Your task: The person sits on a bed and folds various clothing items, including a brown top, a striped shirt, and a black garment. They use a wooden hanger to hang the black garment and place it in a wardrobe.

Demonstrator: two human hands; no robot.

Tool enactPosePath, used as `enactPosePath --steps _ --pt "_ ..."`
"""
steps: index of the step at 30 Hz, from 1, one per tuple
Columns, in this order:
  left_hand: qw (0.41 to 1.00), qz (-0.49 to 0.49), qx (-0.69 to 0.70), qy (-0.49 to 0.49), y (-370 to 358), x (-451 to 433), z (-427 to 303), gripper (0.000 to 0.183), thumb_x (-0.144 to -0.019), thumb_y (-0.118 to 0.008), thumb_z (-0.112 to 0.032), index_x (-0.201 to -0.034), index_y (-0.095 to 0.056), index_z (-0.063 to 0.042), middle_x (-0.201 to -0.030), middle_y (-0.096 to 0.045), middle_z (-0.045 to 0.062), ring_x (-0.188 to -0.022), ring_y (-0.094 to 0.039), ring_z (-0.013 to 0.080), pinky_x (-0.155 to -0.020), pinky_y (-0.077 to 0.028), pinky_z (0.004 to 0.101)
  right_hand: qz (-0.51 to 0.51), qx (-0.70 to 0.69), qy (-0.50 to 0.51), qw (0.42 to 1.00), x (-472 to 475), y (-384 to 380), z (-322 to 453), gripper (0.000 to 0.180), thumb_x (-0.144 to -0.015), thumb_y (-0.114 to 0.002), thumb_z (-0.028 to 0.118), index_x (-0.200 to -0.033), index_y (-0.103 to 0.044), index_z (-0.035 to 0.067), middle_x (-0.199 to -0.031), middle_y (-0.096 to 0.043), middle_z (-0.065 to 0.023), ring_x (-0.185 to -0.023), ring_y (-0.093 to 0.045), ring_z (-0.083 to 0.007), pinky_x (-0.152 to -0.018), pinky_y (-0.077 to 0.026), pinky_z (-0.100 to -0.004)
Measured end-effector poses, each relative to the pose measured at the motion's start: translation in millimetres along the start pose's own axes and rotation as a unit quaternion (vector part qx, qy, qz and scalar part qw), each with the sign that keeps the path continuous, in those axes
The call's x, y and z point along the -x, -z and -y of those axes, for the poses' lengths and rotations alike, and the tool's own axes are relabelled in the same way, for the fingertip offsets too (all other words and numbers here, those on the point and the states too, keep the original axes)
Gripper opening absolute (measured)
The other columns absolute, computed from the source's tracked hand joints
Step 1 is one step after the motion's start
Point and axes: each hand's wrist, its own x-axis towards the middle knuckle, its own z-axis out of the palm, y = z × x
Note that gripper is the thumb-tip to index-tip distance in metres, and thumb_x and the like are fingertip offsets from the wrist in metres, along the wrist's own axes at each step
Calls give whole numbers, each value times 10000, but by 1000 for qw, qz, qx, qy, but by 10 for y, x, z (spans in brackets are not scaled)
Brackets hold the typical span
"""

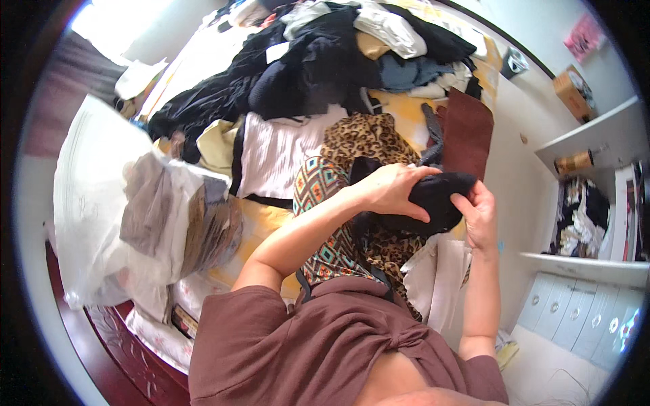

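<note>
A bunched black garment [441, 200] is up in front of me, above the clothes on the bed. My left hand [393, 190] holds its left side, thumb and fingers spread around the cloth. At its right edge, my right hand [479, 208] pinches the fabric between thumb and fingers. Beneath lie a leopard-print garment [368, 134] and a diamond-patterned garment [317, 185], both partly covered by my left arm and the black cloth. A white garment [447, 279] with a scalloped edge lies below my right hand.
A large pile of dark clothes [315, 66] spreads over the far bed. A pale pink ribbed garment [284, 147] lies left of centre, a brown folded cloth [467, 134] at right. Clear plastic bags [117, 218] bulge at left. White shelves [584, 259] and a cardboard box [574, 91] stand right.
</note>
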Motion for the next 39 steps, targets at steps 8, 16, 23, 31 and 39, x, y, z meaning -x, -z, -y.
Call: enactPosePath --steps 8,16,23,31,39 --pt "996 -68 47 37 128 154 10 448 -765 -767 -293 -1095 -648 -15 -828 -682 194 -776 -681 330 -696 -524 395 -75 101 179 976 -10 -384 133 443 -757 -776 50 -1153 -577 33 -998 -630 -24 -904 -597 -161 -874 -463 -296" --pt "971 11 231 52 463 891 19 546 -787 -779 -233 -1228 -561 4 -1017 -688 130 -902 -640 161 -812 -511 319 28 -15 10 999 3 -357 -55 324 -781 -735 38 -1080 -610 25 -1036 -650 -32 -990 -599 -146 -921 -467 -303" --pt "825 6 378 419 917 2854 123 566 -788 -783 -209 -1240 -550 39 -1117 -651 78 -1004 -577 142 -907 -464 296 165 -31 -85 982 -128 -650 -424 412 -889 -645 62 -1265 -490 -2 -1069 -647 -109 -934 -653 -184 -863 -504 -294" --pt "689 367 -48 623 90 4425 504 630 -731 -764 -373 -1219 -595 -12 -1185 -626 209 -1103 -592 353 -934 -472 397 85 122 -133 980 -326 -211 -1442 449 -861 -688 129 -1264 -523 16 -1108 -631 -109 -1038 -608 -176 -880 -506 -303" --pt "861 -307 -75 398 -87 3077 1639 315 -835 -677 -165 -1102 -620 -6 -939 -687 150 -824 -676 264 -725 -527 342 121 452 -40 883 -473 -648 -1938 793 -731 -784 288 -1392 -404 69 -1433 -377 -180 -1297 -415 -357 -1068 -351 -469"
